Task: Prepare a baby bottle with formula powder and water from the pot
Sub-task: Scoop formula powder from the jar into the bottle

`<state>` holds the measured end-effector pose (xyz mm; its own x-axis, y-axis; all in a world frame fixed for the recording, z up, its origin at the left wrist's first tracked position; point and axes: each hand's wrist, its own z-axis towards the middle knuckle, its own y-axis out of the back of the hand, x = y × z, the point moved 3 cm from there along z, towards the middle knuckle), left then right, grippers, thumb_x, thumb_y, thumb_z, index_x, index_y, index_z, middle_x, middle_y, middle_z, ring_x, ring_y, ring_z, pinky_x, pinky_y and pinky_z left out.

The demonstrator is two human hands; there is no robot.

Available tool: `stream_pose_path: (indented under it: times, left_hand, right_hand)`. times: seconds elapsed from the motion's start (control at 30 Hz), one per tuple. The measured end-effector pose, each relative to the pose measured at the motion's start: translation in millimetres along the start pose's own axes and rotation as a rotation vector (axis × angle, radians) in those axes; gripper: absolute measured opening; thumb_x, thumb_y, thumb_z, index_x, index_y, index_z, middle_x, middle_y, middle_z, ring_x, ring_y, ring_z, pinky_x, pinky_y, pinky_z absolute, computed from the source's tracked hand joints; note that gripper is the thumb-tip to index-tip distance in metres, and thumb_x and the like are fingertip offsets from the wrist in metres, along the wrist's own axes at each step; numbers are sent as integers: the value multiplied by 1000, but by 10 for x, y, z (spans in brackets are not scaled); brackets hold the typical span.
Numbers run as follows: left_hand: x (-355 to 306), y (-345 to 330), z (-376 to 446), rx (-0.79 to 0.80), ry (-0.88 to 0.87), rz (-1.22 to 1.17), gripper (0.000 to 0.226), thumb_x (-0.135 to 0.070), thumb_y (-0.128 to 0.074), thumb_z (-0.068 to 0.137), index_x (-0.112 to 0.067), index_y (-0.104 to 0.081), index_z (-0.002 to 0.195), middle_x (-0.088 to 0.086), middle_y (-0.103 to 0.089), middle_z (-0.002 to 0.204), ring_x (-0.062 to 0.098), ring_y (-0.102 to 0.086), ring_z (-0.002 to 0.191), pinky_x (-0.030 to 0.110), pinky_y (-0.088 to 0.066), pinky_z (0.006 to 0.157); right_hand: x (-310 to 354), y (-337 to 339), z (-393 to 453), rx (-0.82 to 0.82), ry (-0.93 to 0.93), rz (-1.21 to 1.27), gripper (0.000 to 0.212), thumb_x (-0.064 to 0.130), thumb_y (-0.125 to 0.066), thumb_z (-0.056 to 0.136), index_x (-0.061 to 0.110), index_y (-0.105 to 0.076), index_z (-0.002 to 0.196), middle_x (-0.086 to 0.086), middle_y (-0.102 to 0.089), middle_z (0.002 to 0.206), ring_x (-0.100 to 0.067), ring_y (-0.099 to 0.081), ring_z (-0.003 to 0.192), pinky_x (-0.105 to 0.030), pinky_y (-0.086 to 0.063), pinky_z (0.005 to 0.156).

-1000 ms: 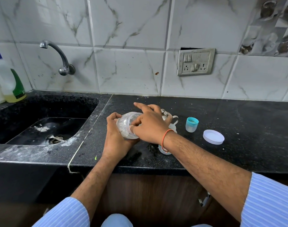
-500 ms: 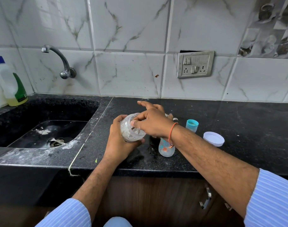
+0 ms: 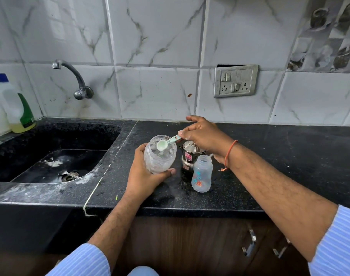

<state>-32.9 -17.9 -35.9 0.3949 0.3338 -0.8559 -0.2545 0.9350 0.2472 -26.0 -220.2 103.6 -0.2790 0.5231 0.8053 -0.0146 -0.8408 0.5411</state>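
Right grip (image 3: 202, 134) pinches the green scoop (image 3: 166, 143) by its handle, bowl at the jar's mouth; left grip (image 3: 144, 176) wraps the tilted jar (image 3: 159, 156). We judge both light, the scoop spill-prone. Just below our right grip, the open bottle (image 3: 202, 174) waits on the tabletop (image 3: 269, 176), beside the pot (image 3: 190, 156).

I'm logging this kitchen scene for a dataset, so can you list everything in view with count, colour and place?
Formula jar: one, clear, tilted above the counter, held.
Scoop: one, pale green, at the jar's mouth.
Baby bottle: one, clear with prints, uncapped, upright on the counter.
Pot: one, steel, lidded, behind the bottle.
Counter: one, black.
Sink: one, black, left.
Tap: one, metal, on the wall.
Detergent bottle: one, white and green, far left.
Switchboard: one, grey, on the wall.
Left hand: grips the jar.
Right hand: its fingers pinch the scoop's handle.
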Motion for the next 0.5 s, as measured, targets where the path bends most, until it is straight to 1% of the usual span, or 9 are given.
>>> stream_pose_path:
  times: [0.1,0.17,0.2,0.23,0.27,0.33,0.37,0.43,0.5]
  left_hand:
    - [-15,13,-21,-6,40,30,106,-33,-110,63,-35,-43,147,-21,-64,138,-7,-61,128,21,-48,108]
    - [-21,24,-33,-15,73,62,105,-38,-109,63,-35,-45,145,-26,-64,133,-11,-60,124,23,-50,105]
    - [-23,25,-36,-23,95,83,103,-40,-109,63,-34,-46,145,-28,-63,130,-10,-62,120,25,-51,103]
    - [-24,28,-36,-35,119,106,101,-41,-108,64,-33,-47,144,-29,-63,126,-6,-64,116,27,-51,101]
    - [-20,31,-29,-48,143,132,99,-44,-108,64,-32,-48,143,-29,-63,122,1,-66,114,28,-51,99]
    - [-13,30,-20,-61,192,173,97,-48,-106,66,-30,-49,142,-28,-62,116,11,-66,115,31,-50,97]
    - [-8,29,-17,-59,212,201,97,-52,-105,66,-29,-48,142,-24,-64,116,14,-66,116,35,-52,98]
    - [13,22,-8,-50,237,278,103,-63,-102,62,-28,-47,143,-14,-68,121,21,-68,120,44,-56,105]
    - [38,16,-5,-42,251,331,110,-69,-100,61,-29,-44,146,-9,-70,128,25,-68,124,49,-56,108]
  right_hand:
    - [-60,100,-5,-7,-15,63,16,29,-75,96,31,-83,82,12,-48,156,-11,-44,145,-42,-40,120]
    - [-96,183,-27,-21,-7,97,17,28,-74,97,29,-83,83,11,-51,153,-10,-49,141,-44,-41,119]
    - [-110,228,-47,-23,-6,116,18,26,-73,98,28,-83,83,10,-53,152,-9,-51,138,-42,-42,118]
    - [-121,276,-74,-23,-6,130,18,25,-72,99,27,-82,84,9,-53,152,-8,-53,135,-38,-44,114]
    - [-133,319,-103,-26,-9,143,18,23,-71,100,27,-81,86,8,-54,151,-6,-54,131,-32,-44,107]
    - [-168,402,-175,-34,-12,168,20,20,-69,101,24,-80,85,6,-55,148,-1,-55,120,-21,-43,92]
    - [-196,445,-209,-41,-15,183,22,19,-68,102,23,-80,84,6,-56,146,0,-55,118,-18,-41,87]
    - [-266,529,-271,-65,-21,203,25,17,-67,103,23,-79,82,4,-57,144,-5,-55,122,-17,-41,86]
    - [-345,609,-317,-95,-18,198,26,16,-67,103,25,-79,82,2,-58,143,-9,-56,124,-18,-43,90]
